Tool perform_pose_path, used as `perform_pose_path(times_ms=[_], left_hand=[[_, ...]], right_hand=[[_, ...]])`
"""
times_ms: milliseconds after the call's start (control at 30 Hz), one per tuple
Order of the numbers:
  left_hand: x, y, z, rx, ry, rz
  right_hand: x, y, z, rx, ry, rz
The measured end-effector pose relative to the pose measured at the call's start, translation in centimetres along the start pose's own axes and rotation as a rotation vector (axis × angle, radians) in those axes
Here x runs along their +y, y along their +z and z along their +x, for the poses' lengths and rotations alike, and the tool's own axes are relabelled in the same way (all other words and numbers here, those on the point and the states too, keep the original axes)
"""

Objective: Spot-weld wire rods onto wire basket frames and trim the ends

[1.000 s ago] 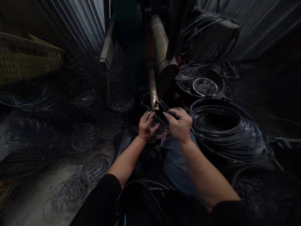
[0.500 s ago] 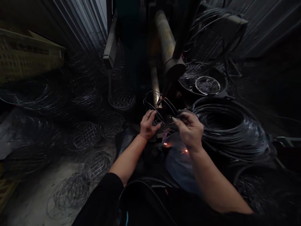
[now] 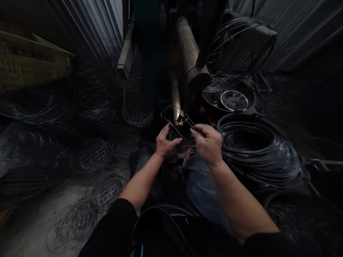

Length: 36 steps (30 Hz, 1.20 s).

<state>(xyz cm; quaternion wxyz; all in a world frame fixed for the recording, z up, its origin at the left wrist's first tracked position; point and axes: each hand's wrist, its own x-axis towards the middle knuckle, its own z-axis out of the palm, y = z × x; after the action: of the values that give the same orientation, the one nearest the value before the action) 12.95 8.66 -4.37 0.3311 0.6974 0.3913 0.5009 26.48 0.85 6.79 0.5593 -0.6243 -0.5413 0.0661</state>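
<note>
A round wire basket (image 3: 175, 129) is held tilted under the machine's electrode, by the lower metal cylinder (image 3: 175, 98). My left hand (image 3: 164, 143) grips its left side, thumb and fingers curved around the wires. With thumb and fingertips pinched together, my right hand (image 3: 210, 143) holds a wire at the basket's right side; its palm side is hidden. Above, the thick upper cylinder (image 3: 189, 43) of the machine carries a dark arm, whose tip meets the wires at a small glowing spot.
To the right lie a large coil of wire (image 3: 268, 157) and a black basin (image 3: 252, 101) with a round dish (image 3: 234, 100) of small metal pieces. Several finished-looking wire baskets (image 3: 96, 155) cover the floor at left. A yellow crate (image 3: 34, 66) stands at far left.
My right hand has moved left, closer to the basket and my left hand. Orange sparks near my knee have vanished. The view has shifted slightly.
</note>
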Motion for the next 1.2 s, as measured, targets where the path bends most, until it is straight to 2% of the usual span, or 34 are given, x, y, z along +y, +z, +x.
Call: perform_pose_path(times_ms=[200,367,500,600,700,867,1200], left_hand=[[-0.7,0.4,0.9,-0.019,-0.092,-0.116],[-0.3,0.9,0.5,-0.030,-0.152,-0.149],[0.3,1.2,-0.1,-0.034,-0.208,-0.203],[0.7,1.3,-0.3,-0.036,-0.308,-0.339],[1.3,1.0,-0.2,-0.047,-0.426,-0.498],[2.5,0.5,0.3,-0.036,-0.548,-0.635],[1.5,0.9,1.8,0.012,-0.559,-0.704]], right_hand=[[-0.1,0.7,1.6,-0.010,0.011,-0.038],[-0.4,0.7,2.0,-0.020,0.056,-0.065],[0.6,-1.0,-0.6,-0.022,0.114,-0.027],[1.7,-2.5,-3.3,0.014,0.139,-0.008],[1.9,-2.8,-4.4,-0.041,0.112,0.012],[0.4,-1.3,-2.0,-0.050,0.087,0.025],[0.0,0.7,2.0,-0.122,0.095,-0.075]])
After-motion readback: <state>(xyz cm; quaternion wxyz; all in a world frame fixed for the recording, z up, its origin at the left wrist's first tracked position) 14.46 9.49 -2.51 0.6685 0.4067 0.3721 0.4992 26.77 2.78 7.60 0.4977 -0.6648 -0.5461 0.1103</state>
